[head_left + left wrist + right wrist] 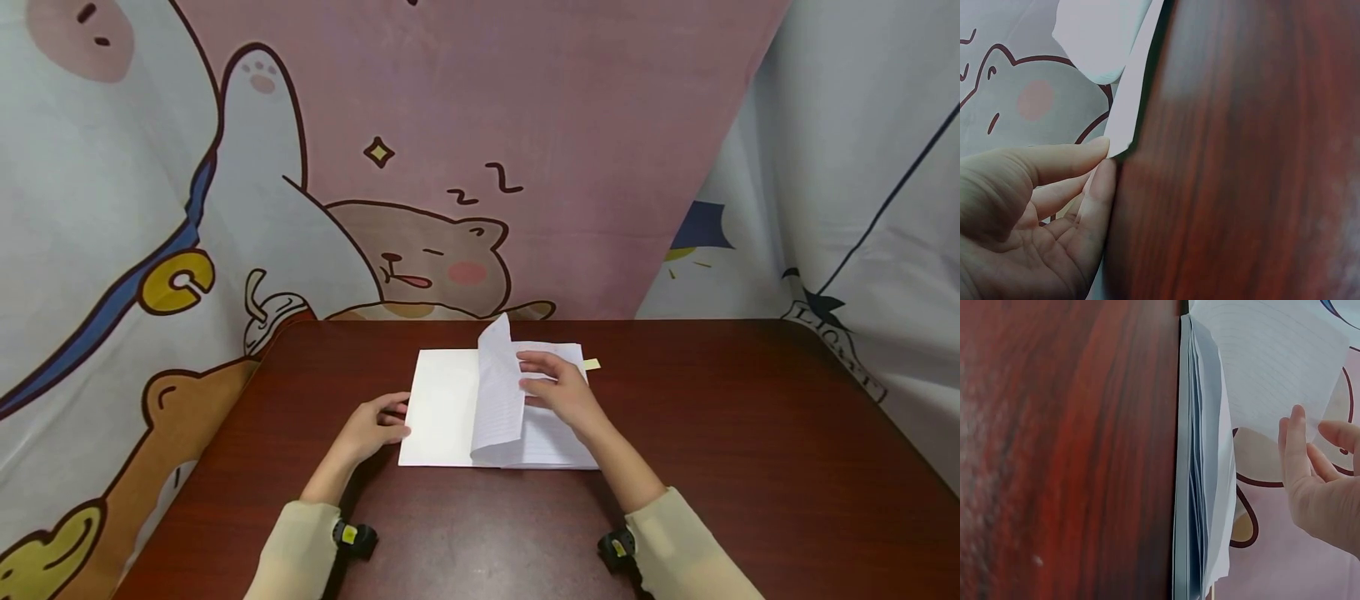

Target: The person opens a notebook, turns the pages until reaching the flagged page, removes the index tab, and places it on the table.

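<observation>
An open notebook point(438, 408) lies on the table, its left side blank white and its right side holding lined pages point(551, 442). One lined page point(497, 400) stands up curled near the middle. My left hand point(375, 425) pinches the notebook's left edge; in the left wrist view, thumb and finger meet at the edge of the white cover point(1125, 119). Beside the raised page's free edge is my right hand point(566, 392), thumb and fingertips apart. In the right wrist view, its fingers point(1297, 440) touch or nearly touch that page point(1272, 369).
A pale yellow tab point(592, 364) sticks out past the notebook's right edge. The dark reddish wooden table point(750, 433) extends to both sides. Behind it hangs a cartoon-printed cloth point(600, 150). Each wrist carries a small black camera point(358, 539).
</observation>
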Motion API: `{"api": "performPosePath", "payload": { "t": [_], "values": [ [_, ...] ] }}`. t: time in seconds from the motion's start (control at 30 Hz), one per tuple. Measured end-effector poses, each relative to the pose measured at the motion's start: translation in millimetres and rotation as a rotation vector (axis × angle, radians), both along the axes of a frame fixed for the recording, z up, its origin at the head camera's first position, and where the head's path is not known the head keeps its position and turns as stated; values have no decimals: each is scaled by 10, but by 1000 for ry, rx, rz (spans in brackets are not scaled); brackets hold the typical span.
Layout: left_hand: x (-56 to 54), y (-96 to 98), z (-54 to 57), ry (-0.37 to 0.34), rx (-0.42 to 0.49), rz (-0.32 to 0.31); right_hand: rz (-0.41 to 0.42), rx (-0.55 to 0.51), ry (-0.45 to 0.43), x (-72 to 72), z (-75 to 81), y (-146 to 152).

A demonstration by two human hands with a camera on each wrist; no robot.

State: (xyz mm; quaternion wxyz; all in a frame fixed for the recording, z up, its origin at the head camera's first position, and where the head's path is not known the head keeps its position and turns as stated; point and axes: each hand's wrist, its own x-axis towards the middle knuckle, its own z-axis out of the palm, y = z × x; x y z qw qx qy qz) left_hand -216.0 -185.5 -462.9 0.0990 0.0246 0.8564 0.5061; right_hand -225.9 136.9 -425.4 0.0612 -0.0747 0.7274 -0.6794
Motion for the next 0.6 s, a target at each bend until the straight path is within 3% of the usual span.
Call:
{"api": "performPosePath", "payload": {
  "t": [0.6],
  "values": [
    [9,3,10,16,-14,-1,59,-32,0,14,-3,-131]
  ]
}}
